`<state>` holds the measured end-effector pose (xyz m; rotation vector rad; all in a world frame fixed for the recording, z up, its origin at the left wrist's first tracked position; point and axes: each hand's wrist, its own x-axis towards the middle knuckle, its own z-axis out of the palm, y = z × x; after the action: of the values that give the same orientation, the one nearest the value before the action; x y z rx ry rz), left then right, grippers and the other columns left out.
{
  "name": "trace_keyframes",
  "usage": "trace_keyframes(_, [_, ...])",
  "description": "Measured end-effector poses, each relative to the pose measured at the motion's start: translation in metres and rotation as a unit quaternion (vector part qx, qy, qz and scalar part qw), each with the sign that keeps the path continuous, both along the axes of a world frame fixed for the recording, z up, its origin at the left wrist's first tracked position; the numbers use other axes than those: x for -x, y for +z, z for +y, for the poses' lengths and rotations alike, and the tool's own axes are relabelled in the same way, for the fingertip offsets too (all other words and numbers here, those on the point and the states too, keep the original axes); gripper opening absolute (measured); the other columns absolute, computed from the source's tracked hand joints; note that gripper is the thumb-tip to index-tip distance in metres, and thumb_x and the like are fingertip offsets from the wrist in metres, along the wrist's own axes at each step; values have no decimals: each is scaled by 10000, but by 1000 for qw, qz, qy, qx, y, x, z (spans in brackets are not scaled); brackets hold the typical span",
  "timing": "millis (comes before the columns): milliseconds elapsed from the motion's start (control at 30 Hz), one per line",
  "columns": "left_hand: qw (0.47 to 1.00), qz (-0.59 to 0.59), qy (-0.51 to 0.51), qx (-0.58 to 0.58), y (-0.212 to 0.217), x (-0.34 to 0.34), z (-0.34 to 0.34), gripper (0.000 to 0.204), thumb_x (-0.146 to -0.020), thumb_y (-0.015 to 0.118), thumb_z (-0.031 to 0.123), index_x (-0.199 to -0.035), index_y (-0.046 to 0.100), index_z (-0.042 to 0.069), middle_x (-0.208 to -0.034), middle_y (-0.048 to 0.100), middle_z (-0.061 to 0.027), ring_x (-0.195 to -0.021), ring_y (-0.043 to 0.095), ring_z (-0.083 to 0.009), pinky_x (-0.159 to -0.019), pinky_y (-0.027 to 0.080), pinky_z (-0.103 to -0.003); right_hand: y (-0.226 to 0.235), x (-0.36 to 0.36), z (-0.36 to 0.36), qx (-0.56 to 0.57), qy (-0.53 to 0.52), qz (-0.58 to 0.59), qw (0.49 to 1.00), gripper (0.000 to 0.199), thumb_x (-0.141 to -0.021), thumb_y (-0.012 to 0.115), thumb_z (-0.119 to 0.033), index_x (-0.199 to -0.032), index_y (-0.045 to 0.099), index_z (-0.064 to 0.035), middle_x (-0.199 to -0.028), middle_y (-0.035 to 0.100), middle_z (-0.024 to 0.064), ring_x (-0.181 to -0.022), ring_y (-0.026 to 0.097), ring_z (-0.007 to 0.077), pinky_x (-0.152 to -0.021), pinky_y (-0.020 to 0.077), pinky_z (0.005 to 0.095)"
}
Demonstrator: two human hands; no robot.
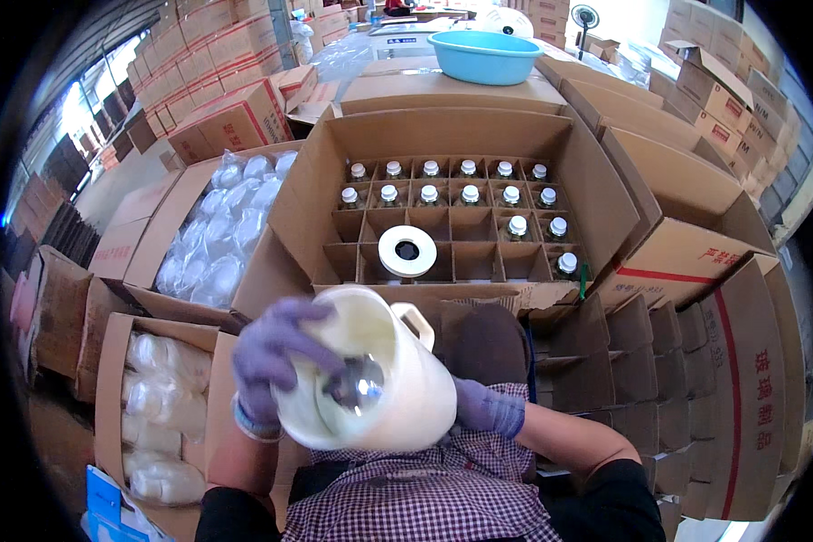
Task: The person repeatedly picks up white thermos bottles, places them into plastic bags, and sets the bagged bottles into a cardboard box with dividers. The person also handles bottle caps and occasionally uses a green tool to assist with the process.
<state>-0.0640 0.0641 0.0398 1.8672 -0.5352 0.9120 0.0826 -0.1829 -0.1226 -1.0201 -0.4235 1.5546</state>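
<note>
A cream plastic pitcher (415, 402) is tilted in front of me, its mouth to the left and its handle up. My right hand (488, 408), in a purple glove, grips its far end, with the fingers mostly hidden behind it. At the mouth is my left hand (280, 357), gloved alike, its fingers curled inside on a shiny clear piece (367, 384) that looks like glass. Beyond stands a divided carton (461, 126) with several white-capped bottles (429, 194) in its cells. A white roll (388, 244) lies on the front dividers.
Open cartons (230, 352) at my left hold clear wares in plastic bags (217, 239). On my right are carton dividers (574, 361) and another open carton (686, 226). A blue basin (485, 61) sits on cardboard behind the bottles. Stacked boxes (208, 63) rise further back.
</note>
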Motion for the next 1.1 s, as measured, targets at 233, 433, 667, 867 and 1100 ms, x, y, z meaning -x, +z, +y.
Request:
trace_keyframes(233, [971, 223, 1, 81, -114, -60, 28, 707, -1034, 410, 580, -670, 678, 36, -903, 750, -134, -1051, 685, -309, -1142, 377, -543, 77, -99, 37, 34, -267, -778, 568, 176, -975, 571, -200, -1083, 622, -70, -881, 707, 163, -826, 705, 359, -730, 571, 445])
trace_keyframes(433, [940, 287, -99, 158, -140, -110, -5, 580, -1050, 439, 421, -744, 724, 20, -860, 744, -119, -1033, 694, -282, -1141, 377, -521, -28, -189, 143, 29, -114, -864, 490, 472, -844, 718, -348, -1267, 627, -159, -1225, 663, 155, -1122, 654, 328, -960, 524, 439])
trace_keyframes(667, [920, 228, 66, 311, -149, -95, 13, 556, -1051, 521, 397, -1451, 454, 17, -1417, 547, -143, -1315, 524, -266, -1117, 421, -437, 25, -220, 158, -32, -180, -689, 702, 370, -855, 678, -261, -1179, 677, -82, -993, 731, 193, -932, 716, 343, -867, 564, 400])
trace_keyframes(867, [819, 330, -147, 445, -81, -100, 25, 832, -972, 614, 542, -1535, 312, 10, -1471, 496, -183, -1307, 559, -325, -1087, 478, -503, 96, -163, 130, -125, -102, -400, 902, 517, -914, 686, -233, -1353, 565, 11, -1238, 660, 116, -1094, 635, 177, -1005, 491, 331])
trace_keyframes(1100, [878, 245, -79, 404, -46, -82, -6, 754, -1016, 540, 545, -1484, 378, -23, -1356, 586, -163, -1238, 604, -246, -1002, 535, -360, 179, -88, 101, -228, -116, -849, 463, 728, -774, 795, -336, -1431, 519, -191, -1295, 566, 150, -1175, 595, 338, -989, 478, 443])
